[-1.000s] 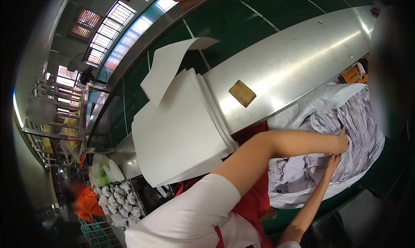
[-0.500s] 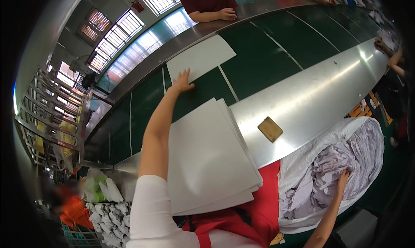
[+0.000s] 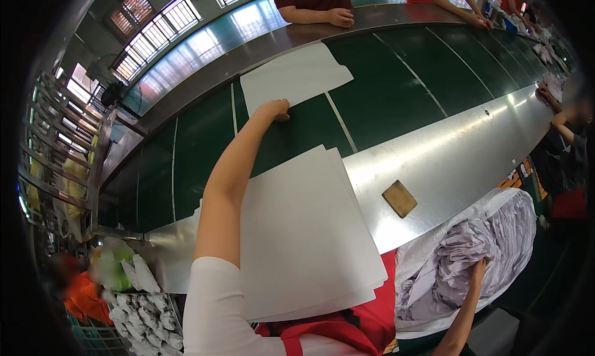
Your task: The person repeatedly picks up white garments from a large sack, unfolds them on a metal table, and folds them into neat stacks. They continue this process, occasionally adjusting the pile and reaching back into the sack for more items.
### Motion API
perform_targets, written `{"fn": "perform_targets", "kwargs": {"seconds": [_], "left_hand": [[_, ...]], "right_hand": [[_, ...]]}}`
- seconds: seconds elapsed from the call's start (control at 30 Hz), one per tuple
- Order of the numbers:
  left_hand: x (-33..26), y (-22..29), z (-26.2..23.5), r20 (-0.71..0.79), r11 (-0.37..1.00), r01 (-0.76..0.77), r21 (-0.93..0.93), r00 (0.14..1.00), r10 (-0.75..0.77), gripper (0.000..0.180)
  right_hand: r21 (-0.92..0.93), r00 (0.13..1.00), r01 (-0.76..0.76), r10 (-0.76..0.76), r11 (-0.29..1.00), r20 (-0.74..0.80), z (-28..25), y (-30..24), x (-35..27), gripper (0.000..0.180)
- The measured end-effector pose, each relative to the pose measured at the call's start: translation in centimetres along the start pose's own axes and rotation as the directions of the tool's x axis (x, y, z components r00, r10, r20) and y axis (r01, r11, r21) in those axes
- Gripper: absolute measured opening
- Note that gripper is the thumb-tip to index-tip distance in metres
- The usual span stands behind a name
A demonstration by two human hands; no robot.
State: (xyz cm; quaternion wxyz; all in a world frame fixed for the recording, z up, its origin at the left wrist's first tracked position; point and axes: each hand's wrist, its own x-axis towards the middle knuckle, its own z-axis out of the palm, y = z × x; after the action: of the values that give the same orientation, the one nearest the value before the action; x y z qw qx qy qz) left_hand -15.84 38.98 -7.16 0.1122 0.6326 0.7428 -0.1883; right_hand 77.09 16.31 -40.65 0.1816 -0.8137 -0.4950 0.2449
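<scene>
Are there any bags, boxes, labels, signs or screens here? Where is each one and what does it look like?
No labels, signs or screens show.
Big white sack: by the right hand, open, full of crumpled pale lilac cloth.
Small white bundles: lower left, piled in a wire basket; too blurred to tell more.

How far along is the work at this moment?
Done: one white sheet lies flat on the green belt. In hand: left hand presses its near edge; right hand grips the pale garments. Left: the sheet stack remains, garments unplaced.
</scene>
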Motion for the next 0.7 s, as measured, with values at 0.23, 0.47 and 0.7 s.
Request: {"fn": "perform_targets", "kwargs": {"seconds": [0.23,0.47,0.7], "left_hand": [[0.9,2.4,-2.8,0.102,1.000,0.018,-0.013,0.995,-0.016,0.056],[5.9,0.1,2.3,-0.212,0.998,0.061,0.019,0.976,-0.056,0.041],[4.4,-1.0,3.4,-0.447,0.996,-0.014,-0.089,0.894,-0.027,0.029]], "right_hand": [[-0.383,0.975,0.202,-0.220,0.902,-0.004,0.7,6.4,1.4,0.049],[-0.587,0.924,0.372,-0.346,0.719,0.161,-0.9,-0.5,-1.8,0.042],[-0.082,0.976,0.216,-0.216,0.973,0.012,-2.0,-2.6,-3.2,0.036]]}}
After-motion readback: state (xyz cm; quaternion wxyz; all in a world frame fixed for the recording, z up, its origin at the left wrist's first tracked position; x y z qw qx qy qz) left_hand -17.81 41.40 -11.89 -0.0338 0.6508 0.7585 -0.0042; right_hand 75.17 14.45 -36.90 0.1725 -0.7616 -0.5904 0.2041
